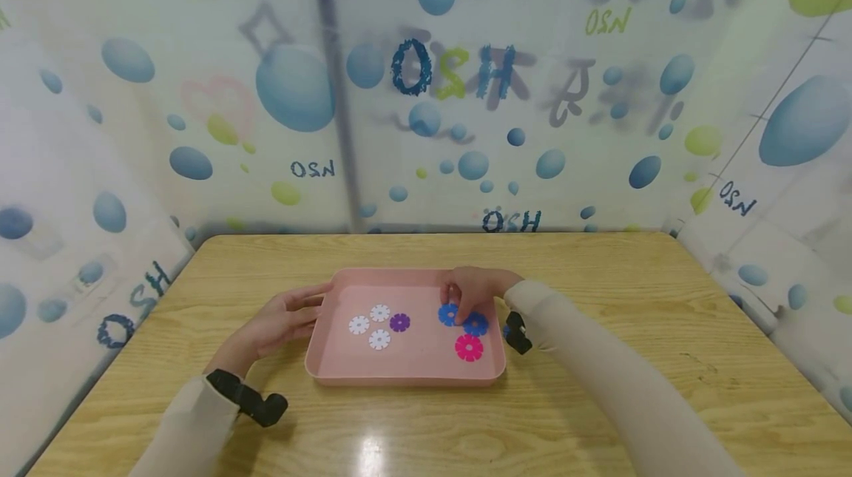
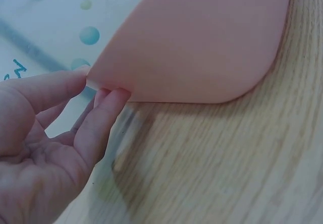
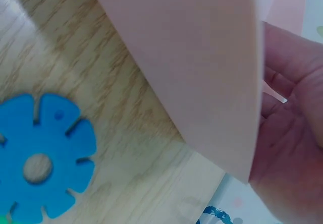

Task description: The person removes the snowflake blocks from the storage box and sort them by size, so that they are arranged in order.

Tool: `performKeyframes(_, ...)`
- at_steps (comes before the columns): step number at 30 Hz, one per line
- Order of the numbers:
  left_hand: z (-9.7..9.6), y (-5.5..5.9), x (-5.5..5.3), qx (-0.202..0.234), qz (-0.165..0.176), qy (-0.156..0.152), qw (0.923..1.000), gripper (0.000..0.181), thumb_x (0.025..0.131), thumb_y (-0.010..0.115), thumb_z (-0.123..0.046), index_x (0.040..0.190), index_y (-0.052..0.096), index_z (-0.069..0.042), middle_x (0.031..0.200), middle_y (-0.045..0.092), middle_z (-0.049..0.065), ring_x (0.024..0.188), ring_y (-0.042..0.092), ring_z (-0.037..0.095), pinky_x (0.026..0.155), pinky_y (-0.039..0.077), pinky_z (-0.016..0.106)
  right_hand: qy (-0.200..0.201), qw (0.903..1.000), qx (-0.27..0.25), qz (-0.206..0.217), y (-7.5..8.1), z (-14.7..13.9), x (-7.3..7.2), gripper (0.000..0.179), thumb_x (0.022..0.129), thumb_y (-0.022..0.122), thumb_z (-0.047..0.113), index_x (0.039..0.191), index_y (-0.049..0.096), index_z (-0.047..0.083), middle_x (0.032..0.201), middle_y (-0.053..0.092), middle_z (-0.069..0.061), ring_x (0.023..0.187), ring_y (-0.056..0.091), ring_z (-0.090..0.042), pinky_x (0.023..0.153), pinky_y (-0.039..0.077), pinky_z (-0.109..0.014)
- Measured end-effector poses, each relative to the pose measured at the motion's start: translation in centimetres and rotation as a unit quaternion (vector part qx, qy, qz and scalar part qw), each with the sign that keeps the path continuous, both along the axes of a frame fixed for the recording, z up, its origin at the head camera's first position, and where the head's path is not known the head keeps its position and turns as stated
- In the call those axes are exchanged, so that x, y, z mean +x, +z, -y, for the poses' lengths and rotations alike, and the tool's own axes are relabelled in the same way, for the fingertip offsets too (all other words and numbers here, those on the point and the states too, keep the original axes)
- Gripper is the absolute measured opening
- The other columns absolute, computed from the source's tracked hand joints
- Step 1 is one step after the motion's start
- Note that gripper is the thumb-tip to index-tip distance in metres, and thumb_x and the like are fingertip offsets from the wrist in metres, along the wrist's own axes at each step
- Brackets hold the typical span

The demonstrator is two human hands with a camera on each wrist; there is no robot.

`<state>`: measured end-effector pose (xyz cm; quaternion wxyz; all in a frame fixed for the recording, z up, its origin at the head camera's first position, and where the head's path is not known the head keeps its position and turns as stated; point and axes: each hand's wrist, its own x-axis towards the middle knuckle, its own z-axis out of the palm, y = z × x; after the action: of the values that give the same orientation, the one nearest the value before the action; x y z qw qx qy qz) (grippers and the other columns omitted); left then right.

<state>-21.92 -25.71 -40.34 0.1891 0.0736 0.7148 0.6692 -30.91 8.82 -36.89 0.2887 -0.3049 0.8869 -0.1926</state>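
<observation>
My right hand (image 1: 474,288) reaches over the right wall of a pink tray (image 1: 426,370). Its thumb and bent fingers are at the edges of a blue notched snowflake disc (image 1: 448,314). Beside the thumb lies a second blue disc (image 1: 475,325), and a magenta disc (image 1: 469,347) sits nearer me. In the right wrist view the tray wall (image 3: 202,67) hides the fingertips. My left hand (image 1: 282,322) rests against the tray's left wall with extended fingers; the left wrist view shows the fingertips (image 2: 121,97) touching its outer side.
Several white discs (image 1: 379,339) and a purple disc (image 1: 399,322) lie in the left half of the tray. Another blue disc (image 3: 38,168) lies on the wooden table (image 1: 426,432) outside the right wall. A printed curtain (image 1: 426,188) stands behind the table.
</observation>
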Motion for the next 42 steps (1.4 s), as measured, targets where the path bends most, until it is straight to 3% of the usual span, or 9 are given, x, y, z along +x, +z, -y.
performKeyframes(21, 0.1, 0.0, -0.1, 0.003, -0.003, -0.009, 1.0000, 0.057, 0.095, 0.048, -0.008, 0.144, 0.020, 0.002, 0.144, 0.022, 0.029, 0.119, 0.046, 0.027, 0.092, 0.045, 0.035, 0.017, 0.9992, -0.012, -0.033, 0.5, -0.1, 0.4, 0.019, 0.075, 0.077, 0.018, 0.084, 0.060, 0.014, 0.080, 0.055, -0.001, 0.079, 0.051, -0.015, 0.068, 0.046, -0.024)
performKeyframes(30, 0.1, -0.1, 0.0, -0.002, -0.002, -0.005, 1.0000, 0.057, 0.095, 0.049, -0.009, 0.144, 0.021, 0.001, 0.143, 0.022, 0.030, 0.118, 0.047, 0.027, 0.091, 0.045, 0.034, 0.034, 0.9985, -0.041, -0.016, 1.8, -0.5, 1.0, 0.016, 0.077, 0.075, 0.016, 0.082, 0.061, 0.010, 0.071, 0.051, 0.000, 0.071, 0.048, -0.014, 0.061, 0.041, -0.023)
performKeyframes(38, 0.2, -0.2, 0.1, -0.001, -0.003, -0.002, 1.0000, 0.057, 0.095, 0.049, -0.009, 0.144, 0.021, 0.000, 0.143, 0.022, 0.029, 0.119, 0.046, 0.029, 0.091, 0.045, 0.034, 0.069, 0.9922, -0.089, -0.053, 3.1, -1.9, 1.3, 0.017, 0.077, 0.074, 0.013, 0.082, 0.058, 0.008, 0.069, 0.049, 0.003, 0.065, 0.046, -0.012, 0.057, 0.040, -0.022)
performKeyframes(42, 0.2, -0.2, 0.1, -0.001, -0.006, -0.006, 1.0000, 0.057, 0.095, 0.048, -0.008, 0.144, 0.021, 0.001, 0.144, 0.022, 0.029, 0.121, 0.043, 0.031, 0.092, 0.045, 0.035, 0.068, 0.9897, -0.103, -0.073, 3.7, -3.3, 1.8, 0.017, 0.078, 0.074, 0.011, 0.081, 0.057, 0.009, 0.067, 0.049, 0.003, 0.062, 0.045, -0.011, 0.055, 0.041, -0.022)
